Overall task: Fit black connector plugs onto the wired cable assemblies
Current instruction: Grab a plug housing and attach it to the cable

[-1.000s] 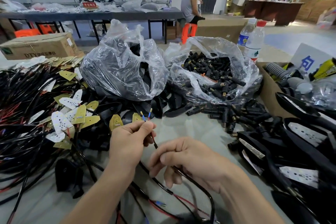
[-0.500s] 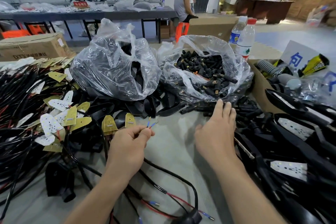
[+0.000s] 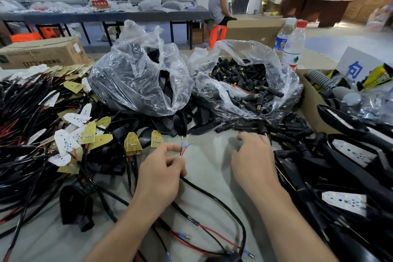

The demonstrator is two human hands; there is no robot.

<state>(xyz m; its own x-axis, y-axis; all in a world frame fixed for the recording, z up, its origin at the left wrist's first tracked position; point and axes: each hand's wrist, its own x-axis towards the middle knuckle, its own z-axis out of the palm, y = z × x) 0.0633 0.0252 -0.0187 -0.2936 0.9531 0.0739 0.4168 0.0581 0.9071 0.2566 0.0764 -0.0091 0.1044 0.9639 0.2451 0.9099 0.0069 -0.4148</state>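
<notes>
My left hand (image 3: 161,170) pinches a black cable (image 3: 212,195) near its end. The cable's two thin wires (image 3: 184,149), one red and one black, stick up above my fingers with blue crimp tips. My right hand (image 3: 253,159) lies palm down to the right, its fingers curled at the edge of the loose black connector plugs (image 3: 240,127). Whether it holds a plug is hidden under the fingers. An open clear bag of more plugs (image 3: 244,83) stands behind them.
A heap of wired assemblies with small LED boards (image 3: 32,112) fills the left. A second clear bag (image 3: 136,83) holds black housings. More black housings (image 3: 350,155) and a cardboard box (image 3: 308,108) crowd the right, with two water bottles (image 3: 294,47) behind. The grey tabletop (image 3: 212,168) shows between my hands.
My right hand let go of the cable, reached out flat to the loose plugs, and has now drawn back a little with its fingers curled. My left hand keeps hold of the cable end.
</notes>
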